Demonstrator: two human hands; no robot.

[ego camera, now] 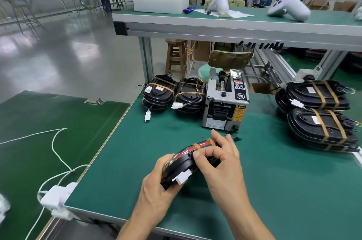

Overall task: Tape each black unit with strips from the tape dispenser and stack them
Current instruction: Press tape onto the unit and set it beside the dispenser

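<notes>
A black unit [180, 163] with a red stripe, tan tape strips and a white connector is held on edge above the green table [274, 181]. My left hand [158, 187] grips its near lower end. My right hand [221, 159] curls over its top, thumb and fingers pressing on the tape. Behind them the grey tape dispenser [225, 102] stands upright. Two taped black units [158, 93] [191, 96] lie to its left. At the right sit two stacks of taped units [315, 95] [323, 130].
A raised shelf [235, 24] crosses above the table's back with white foam boxes and white housings on it. A second green table [49, 132] at left carries a white cord and a white adapter [56, 196]. Small black bits [237, 138] lie near the dispenser.
</notes>
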